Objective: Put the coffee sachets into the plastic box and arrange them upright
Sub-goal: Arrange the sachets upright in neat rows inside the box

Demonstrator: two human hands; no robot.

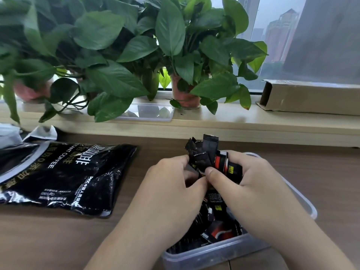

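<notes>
We are working in the clear plastic box [300,193] on the brown desk [48,230], where loose black coffee sachets [220,228] are still lying flat; our left hand [171,184] and right hand [253,182] are together clamping a bundle of sachets [204,154] upright, and the large black coffee bag [64,172] is lying beyond.

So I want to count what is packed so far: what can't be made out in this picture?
Head view only:
- Count of coffee sachets in the plastic box: the left hand and right hand cover most.
- The box's near left corner: under the left forearm.
- Inside of the coffee bag: its opened end runs off the left edge.
- Left part of the clear lid on the sill: behind leaves.
</notes>
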